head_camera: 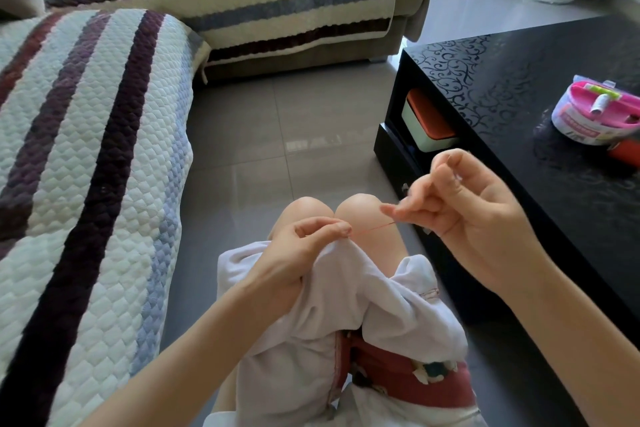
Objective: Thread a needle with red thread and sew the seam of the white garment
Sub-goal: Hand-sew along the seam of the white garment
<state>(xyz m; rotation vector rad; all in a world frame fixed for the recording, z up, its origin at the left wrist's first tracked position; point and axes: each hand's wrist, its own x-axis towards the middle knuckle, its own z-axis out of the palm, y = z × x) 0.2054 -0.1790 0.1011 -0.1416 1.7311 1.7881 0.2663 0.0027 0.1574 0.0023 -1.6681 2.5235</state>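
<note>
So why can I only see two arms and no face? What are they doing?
The camera sits on the person's head and looks down. So you see what they see: their own arms, knees and lap. There is only this one picture.

The left hand pinches a fold of the white garment that lies on the lap. The right hand pinches a red thread, which runs straight between the two hands. The needle is too small to make out.

On the right stands a black table with a pink sewing kit on it. On the left is a striped sofa.
</note>
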